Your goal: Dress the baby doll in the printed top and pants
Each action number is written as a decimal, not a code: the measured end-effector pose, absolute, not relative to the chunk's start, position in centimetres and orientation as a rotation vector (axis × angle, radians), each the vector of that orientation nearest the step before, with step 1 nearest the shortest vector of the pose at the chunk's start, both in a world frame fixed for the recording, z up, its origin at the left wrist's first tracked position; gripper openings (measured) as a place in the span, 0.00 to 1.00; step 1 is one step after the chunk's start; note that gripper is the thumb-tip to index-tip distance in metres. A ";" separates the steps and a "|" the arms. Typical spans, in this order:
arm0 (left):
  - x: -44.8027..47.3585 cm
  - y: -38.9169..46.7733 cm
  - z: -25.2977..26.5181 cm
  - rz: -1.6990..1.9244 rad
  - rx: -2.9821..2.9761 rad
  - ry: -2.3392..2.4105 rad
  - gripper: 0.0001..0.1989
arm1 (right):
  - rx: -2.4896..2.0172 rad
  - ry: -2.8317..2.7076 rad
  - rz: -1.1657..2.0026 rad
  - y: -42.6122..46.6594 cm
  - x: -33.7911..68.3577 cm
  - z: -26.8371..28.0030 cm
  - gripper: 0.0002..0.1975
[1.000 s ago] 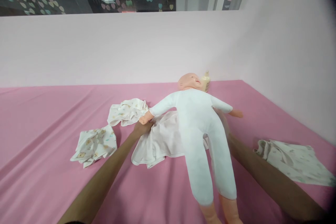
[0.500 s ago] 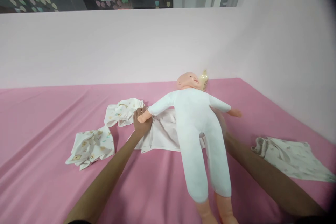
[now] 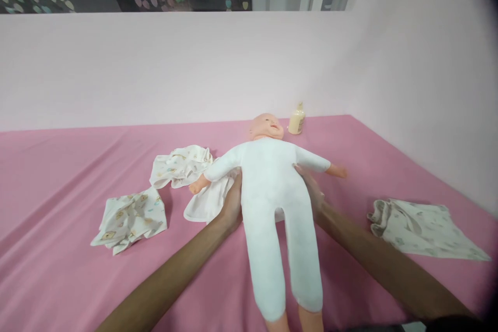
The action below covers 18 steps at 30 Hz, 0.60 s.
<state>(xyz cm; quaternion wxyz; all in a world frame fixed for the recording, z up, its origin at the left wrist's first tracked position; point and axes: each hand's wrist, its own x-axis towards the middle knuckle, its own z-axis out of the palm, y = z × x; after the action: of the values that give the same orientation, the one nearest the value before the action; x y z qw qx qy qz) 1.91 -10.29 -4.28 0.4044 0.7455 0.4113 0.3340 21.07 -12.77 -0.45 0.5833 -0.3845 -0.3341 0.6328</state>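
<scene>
A baby doll [image 3: 274, 181] with a white cloth body lies face up, its head toward the wall and its legs toward me. My left hand [image 3: 232, 202] grips the doll's side below its arm. On the opposite side my right hand [image 3: 312, 189] holds the torso under the other arm, its fingers partly hidden behind the body. Beneath the doll a white cloth [image 3: 208, 202] is spread, mostly covered by it. Left of that lie a crumpled printed baby garment [image 3: 181, 165] and a second printed cloth piece [image 3: 132, 218].
A pale yellow pump bottle [image 3: 296, 120] stands beyond the doll's head near the wall. To the right lies a folded printed cloth [image 3: 424, 228]. A pink sheet [image 3: 70, 176] covers the surface, bounded by white walls [image 3: 155, 72] at the back and right.
My left hand has moved from the white cloth to the doll's side. The doll has shifted left and lower, leaving the bottle fully in view.
</scene>
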 end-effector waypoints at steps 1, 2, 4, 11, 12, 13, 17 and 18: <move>1.9 -10.0 -4.6 0.811 1.928 1.013 0.42 | -0.885 -0.774 1.475 -12.9 20.8 -0.6 0.15; 1.9 -9.6 -5.0 0.782 1.958 0.993 0.44 | -0.887 -0.768 1.475 -12.9 20.6 -0.7 0.14; 1.7 -9.0 -5.4 0.748 1.965 0.980 0.47 | -0.892 -0.764 1.488 -13.1 20.3 -0.8 0.13; 1.4 -7.5 -5.2 0.761 1.843 1.004 0.50 | -0.992 -0.754 1.487 -12.5 19.7 -1.2 0.21; 1.4 -7.3 -5.3 0.757 1.834 1.008 0.50 | -0.996 -0.756 1.493 -12.3 19.7 -1.3 0.22; 1.3 -7.1 -5.3 0.749 1.832 1.012 0.50 | -0.998 -0.749 1.496 -12.1 19.6 -1.4 0.23; 1.1 -6.3 -5.9 0.719 1.860 1.022 0.51 | -1.036 -0.696 1.505 -11.9 19.4 -1.9 0.26; 1.1 -6.1 -6.1 0.721 1.865 1.023 0.51 | -1.031 -0.697 1.508 -11.8 19.5 -2.0 0.25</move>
<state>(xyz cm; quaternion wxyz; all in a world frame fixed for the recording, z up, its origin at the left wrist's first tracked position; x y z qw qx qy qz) 1.09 -6.08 -6.15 0.4329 0.7485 0.4106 0.2893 19.48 -11.81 -2.04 0.5589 -0.4373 -0.2954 0.6396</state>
